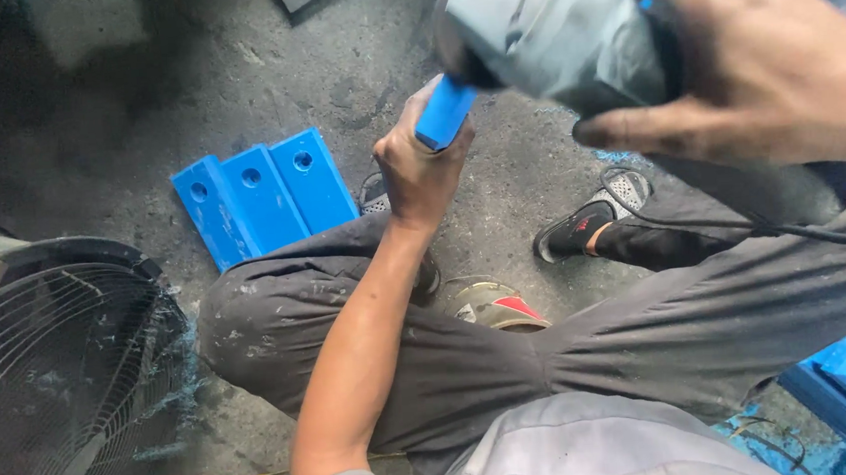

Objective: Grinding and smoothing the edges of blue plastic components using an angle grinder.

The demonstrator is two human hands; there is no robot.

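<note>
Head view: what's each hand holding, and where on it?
Left hand grips a blue bar by its lower end. Right hand clasps the grey power tool around its body.

Grimy concrete floor (237, 73) bears blue blocks (264, 193) and a fan (55, 377).

No packages, labels, signs or screens seen anywhere in head view; nothing else to be noted.

Head view, steeply downward, close.
</note>
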